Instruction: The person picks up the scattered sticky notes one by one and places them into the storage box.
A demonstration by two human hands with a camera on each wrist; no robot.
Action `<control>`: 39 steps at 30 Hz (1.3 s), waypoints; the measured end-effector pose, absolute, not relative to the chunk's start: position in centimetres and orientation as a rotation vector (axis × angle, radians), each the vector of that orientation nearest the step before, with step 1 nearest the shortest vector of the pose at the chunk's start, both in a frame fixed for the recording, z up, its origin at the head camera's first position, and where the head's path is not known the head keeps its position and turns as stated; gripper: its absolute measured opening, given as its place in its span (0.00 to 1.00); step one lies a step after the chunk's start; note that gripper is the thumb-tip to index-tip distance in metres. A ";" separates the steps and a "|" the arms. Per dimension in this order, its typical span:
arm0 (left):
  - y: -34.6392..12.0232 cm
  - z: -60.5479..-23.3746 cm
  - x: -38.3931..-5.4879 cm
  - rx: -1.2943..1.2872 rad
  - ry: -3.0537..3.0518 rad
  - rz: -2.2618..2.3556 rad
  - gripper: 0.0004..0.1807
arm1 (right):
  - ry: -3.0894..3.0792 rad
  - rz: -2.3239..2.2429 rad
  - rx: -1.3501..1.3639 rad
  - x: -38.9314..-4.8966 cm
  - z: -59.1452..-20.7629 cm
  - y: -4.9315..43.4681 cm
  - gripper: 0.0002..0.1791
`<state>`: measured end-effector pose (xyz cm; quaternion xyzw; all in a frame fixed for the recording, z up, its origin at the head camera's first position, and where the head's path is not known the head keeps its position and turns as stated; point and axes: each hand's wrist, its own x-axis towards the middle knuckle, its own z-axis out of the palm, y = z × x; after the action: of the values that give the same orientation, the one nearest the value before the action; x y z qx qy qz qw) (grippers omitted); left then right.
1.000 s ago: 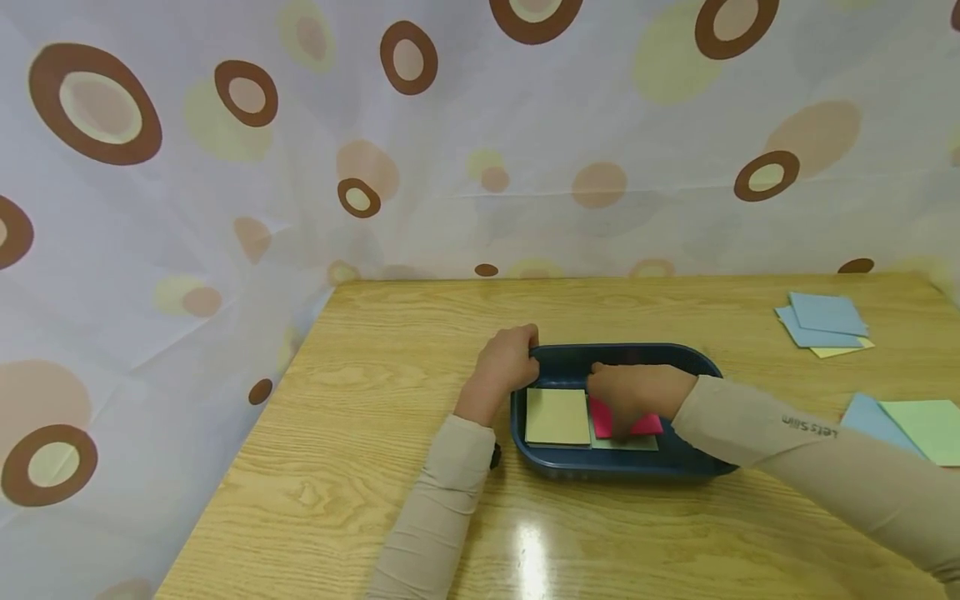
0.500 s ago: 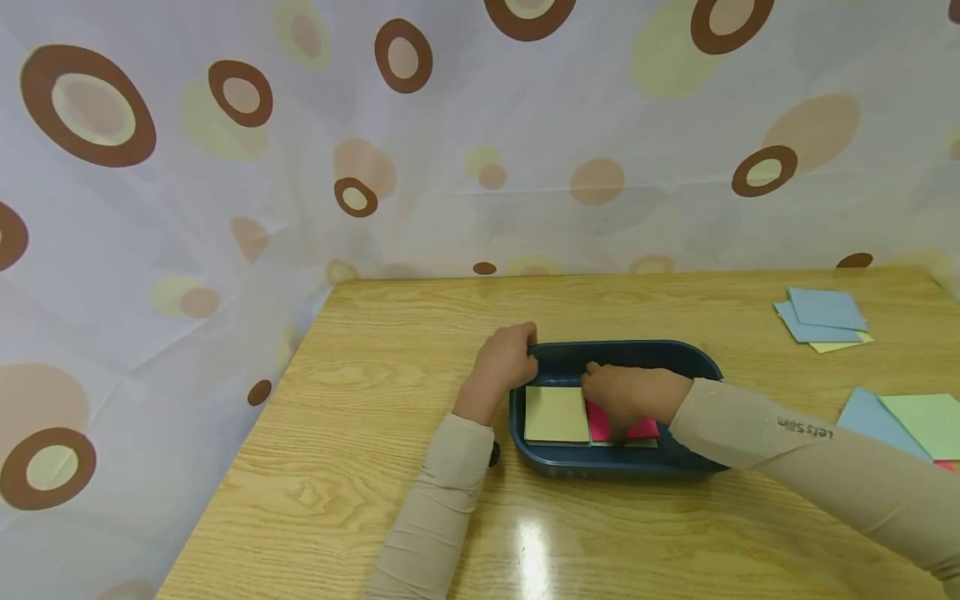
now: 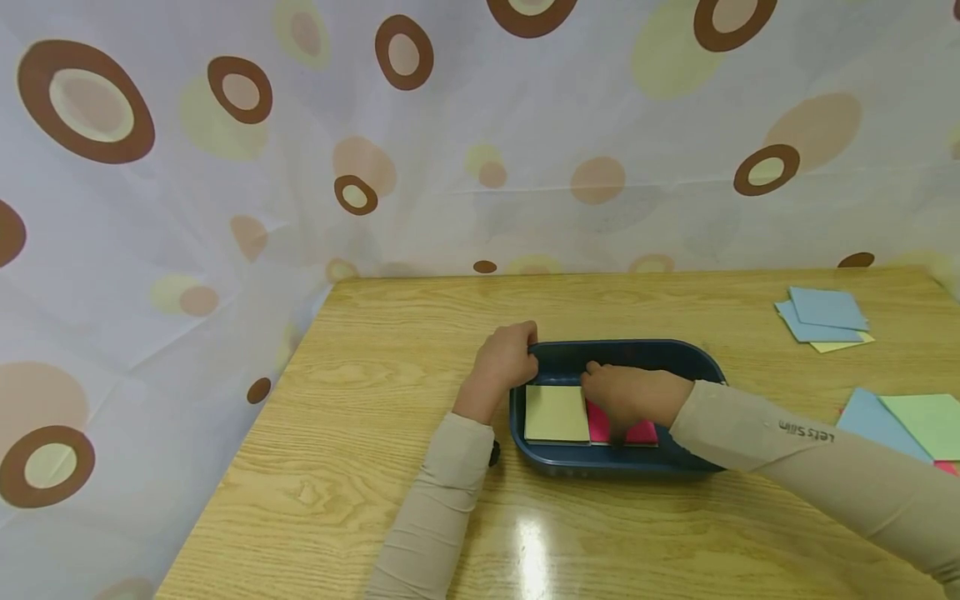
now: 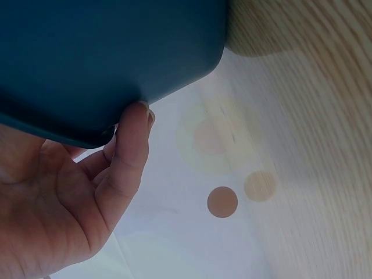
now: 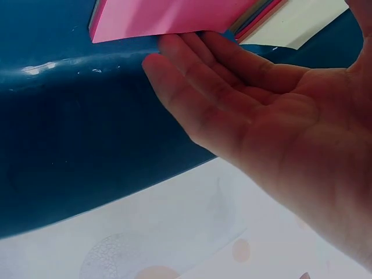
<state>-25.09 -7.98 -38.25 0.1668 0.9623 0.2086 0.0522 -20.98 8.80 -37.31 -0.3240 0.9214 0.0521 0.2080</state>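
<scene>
A dark blue tray sits on the wooden table. My left hand grips its back left corner, fingers over the outer side and fingertips against the wall. Inside, a pale yellow stack of sticky notes lies at the left. Beside it is a stack of pink sticky notes, partly hidden under my right hand. That hand spans the stack, thumb toward the front and fingers at the back edge. In the right wrist view, fingertips meet the edge of the pink notes, with a pale sheet to their right.
Blue sheets and a yellow one lie at the back right of the table. Nearer, a blue sheet, a pale green one and a sliver of pink lie by my right sleeve. A patterned curtain hangs behind the table.
The pink notes have slid toward the tray's front, now nearly covering the pale green note beneath. My right hand has moved slightly left; the left keeps its grip.
</scene>
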 end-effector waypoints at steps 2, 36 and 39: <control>-8.0 -38.3 -25.1 0.511 2.929 0.631 0.07 | 2.567 0.147 -0.909 -21.0 -37.4 8.8 0.36; -8.0 -38.3 -25.2 0.531 2.921 0.635 0.07 | 2.571 0.081 -0.902 -20.7 -37.5 9.1 0.34; -8.0 -38.2 -25.2 0.533 2.920 0.640 0.07 | 2.574 0.079 -0.910 -20.6 -37.4 9.1 0.34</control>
<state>-25.17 -8.05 -38.25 0.1753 0.9603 0.2106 0.0523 -20.64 9.09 -37.43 -0.3261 0.9227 0.0284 0.2039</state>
